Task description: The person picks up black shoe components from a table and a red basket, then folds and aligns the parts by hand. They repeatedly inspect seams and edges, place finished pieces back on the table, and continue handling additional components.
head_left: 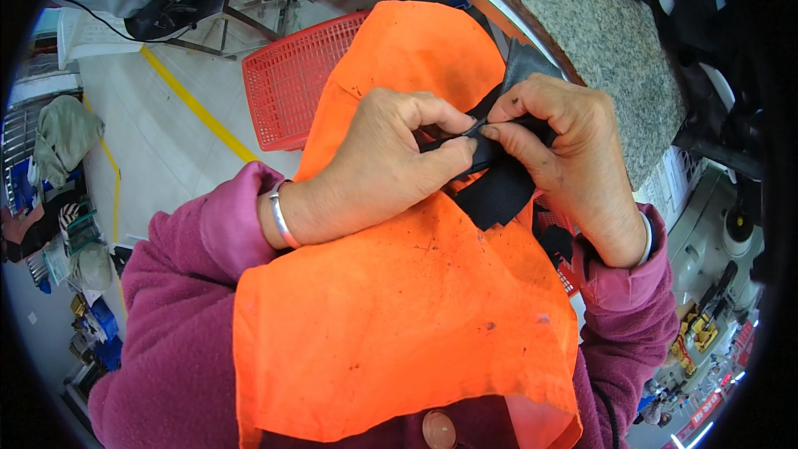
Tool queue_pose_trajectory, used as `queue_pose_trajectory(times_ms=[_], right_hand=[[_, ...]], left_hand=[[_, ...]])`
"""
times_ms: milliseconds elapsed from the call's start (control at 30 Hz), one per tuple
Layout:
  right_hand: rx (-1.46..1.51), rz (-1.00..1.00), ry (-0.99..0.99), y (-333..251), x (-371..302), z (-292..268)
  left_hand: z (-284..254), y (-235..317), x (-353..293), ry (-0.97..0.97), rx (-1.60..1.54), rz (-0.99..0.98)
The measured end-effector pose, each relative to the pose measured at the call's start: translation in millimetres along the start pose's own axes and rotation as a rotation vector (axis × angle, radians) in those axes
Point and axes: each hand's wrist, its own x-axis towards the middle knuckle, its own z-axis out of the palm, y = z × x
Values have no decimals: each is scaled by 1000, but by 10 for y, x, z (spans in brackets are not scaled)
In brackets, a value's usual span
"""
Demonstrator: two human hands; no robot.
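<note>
Over my lap lies an orange cloth (399, 308) with dark smudges and specks. Above it, both hands meet on a black fabric piece (499, 195), part of which looks dark grey and smooth near the counter. My left hand (391, 145), with a silver bangle at the wrist, pinches the fabric's edge between thumb and forefinger. Right beside those fingertips, my right hand (573, 137) pinches the same edge. A flat black strip of the fabric hangs below the fingers onto the orange cloth. Whether anything small sits between the fingertips is hidden.
A speckled grey stone countertop (615, 41) curves close by at the upper right. On the floor beyond my lap stands a red plastic basket (295, 75). A metal-framed seat (249, 21) bears a dark bag at the upper left. Piled cloths (68, 137) lie far left.
</note>
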Motion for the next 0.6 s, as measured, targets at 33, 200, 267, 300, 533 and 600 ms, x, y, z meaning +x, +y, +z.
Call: queue_pose_trajectory(times_ms=[33,200,267,300,533,600], right_hand=[[19,9,13,2,5,8],[17,50,-23,-6,16,-22],[47,115,35,-35,-11,-65],[56,143,64,-47,-23,-78],[61,175,-6,-34,-13,-95],[62,171,0,-26,-7,-86]], left_hand=[[7,-4,2,-2,22,24],[22,-38,13,24,54,56],[21,-47,4,27,38,45],[21,-50,-3,27,35,40],[22,-47,-14,16,36,73],[11,-46,-12,11,68,80]])
